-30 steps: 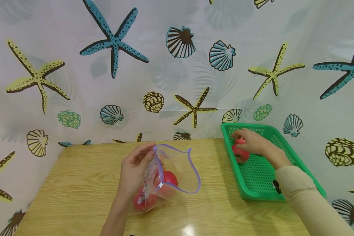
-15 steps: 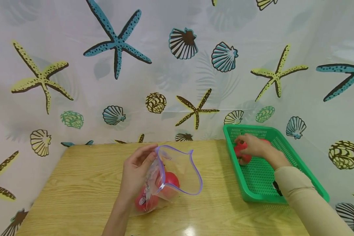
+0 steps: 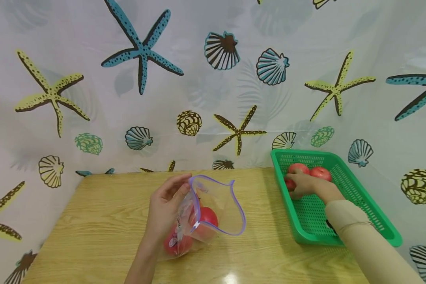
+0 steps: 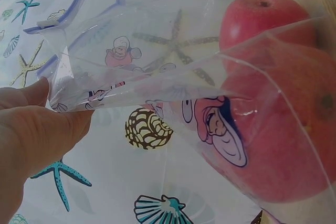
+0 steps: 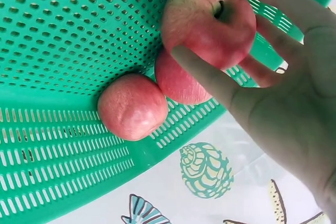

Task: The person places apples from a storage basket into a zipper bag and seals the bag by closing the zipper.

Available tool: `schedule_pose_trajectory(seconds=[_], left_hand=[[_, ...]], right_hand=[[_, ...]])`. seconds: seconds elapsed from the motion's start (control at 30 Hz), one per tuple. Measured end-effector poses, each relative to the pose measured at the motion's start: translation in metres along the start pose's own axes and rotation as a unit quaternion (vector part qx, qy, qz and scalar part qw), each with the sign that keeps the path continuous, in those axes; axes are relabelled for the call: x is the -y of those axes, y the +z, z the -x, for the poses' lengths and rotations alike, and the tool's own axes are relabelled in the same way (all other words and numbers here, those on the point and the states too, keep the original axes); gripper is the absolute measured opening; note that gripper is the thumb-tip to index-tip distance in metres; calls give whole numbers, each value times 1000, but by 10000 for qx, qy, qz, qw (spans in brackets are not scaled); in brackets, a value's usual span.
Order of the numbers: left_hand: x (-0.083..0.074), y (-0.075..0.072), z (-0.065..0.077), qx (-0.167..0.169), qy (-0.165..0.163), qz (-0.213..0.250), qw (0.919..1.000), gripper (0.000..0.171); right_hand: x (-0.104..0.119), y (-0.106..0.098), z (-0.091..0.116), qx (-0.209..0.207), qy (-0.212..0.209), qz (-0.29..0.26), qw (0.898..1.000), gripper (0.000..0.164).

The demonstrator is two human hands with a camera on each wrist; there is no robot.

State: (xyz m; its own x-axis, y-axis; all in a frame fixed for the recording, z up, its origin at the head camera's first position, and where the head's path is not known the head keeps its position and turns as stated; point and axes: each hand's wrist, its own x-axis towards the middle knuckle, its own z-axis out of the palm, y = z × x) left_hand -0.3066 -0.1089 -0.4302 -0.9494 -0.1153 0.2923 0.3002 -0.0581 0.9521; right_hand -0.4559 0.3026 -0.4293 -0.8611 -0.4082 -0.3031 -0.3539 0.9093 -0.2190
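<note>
My left hand [image 3: 165, 205] pinches the edge of a clear zip bag [image 4: 147, 30] with a purple-blue seal, its mouth held wide. Inside lie red apples [image 3: 208, 216], seen through the printed plastic; one upright apple [image 4: 262, 19] shows its stem hollow in the left wrist view. My right hand [image 3: 305, 184] reaches into a green basket [image 3: 363, 199]. Its fingers and thumb go round a red apple [image 5: 215, 19] by the basket's left wall. Beside that one sit two more apples, one partly behind it [image 5: 181, 82] and another [image 5: 134, 107] in the corner.
The wooden table [image 3: 103, 221] carries the bag at the middle and the basket at the right. A white curtain [image 3: 198, 90] printed with starfish and shells hangs behind and at both sides. The basket's raised rim [image 3: 287, 205] stands between hand and bag.
Inside the basket, my right hand has shifted toward the near-left apple, and the two farther apples now show more. One apple has come to lie farther right. My left hand keeps holding the bag.
</note>
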Motion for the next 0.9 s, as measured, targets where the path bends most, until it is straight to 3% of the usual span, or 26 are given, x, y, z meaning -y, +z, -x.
schedule_pose_trajectory(seconds=[0.33, 0.5, 0.9], left_hand=[[0, -1, -1, 6, 24, 2, 10000, 28], [-1, -2, -1, 16, 19, -28, 10000, 28], [-1, -3, -1, 15, -62, -60, 10000, 29]], right_hand=[[4, 3, 7, 529, 502, 846, 9937, 43], [2, 7, 11, 904, 729, 817, 9899, 52], [1, 8, 8, 1080, 792, 643, 9889, 53]])
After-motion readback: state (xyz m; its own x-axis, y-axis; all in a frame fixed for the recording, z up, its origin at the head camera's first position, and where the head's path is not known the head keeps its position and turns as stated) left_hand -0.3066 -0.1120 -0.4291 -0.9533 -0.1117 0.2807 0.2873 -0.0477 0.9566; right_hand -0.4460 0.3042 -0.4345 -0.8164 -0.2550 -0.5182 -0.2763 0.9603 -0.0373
